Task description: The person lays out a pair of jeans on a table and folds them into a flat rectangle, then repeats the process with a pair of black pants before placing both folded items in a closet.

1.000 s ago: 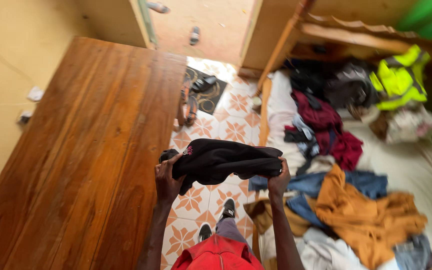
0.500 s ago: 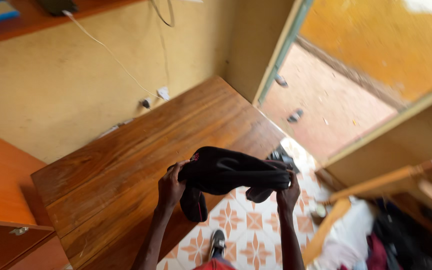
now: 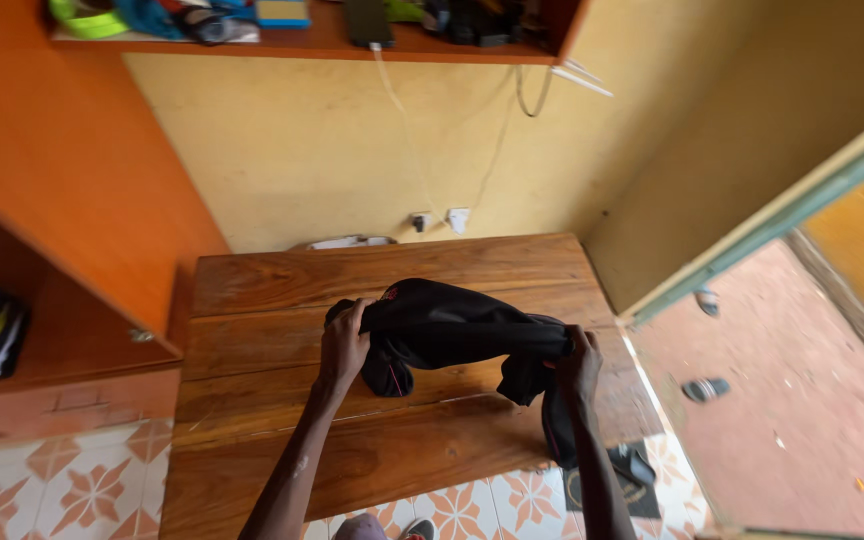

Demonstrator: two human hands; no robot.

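Over plank table (image 3: 282, 470), hands gripping limp black garment (image 3: 452, 325)

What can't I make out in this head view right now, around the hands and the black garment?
- Black garment: bunched, so its kind is unclear.
- Left hand and right hand: fingertips buried in the cloth.
- Shelf: cut by the top edge, items too small.
- Wooden table: part hidden under the garment.
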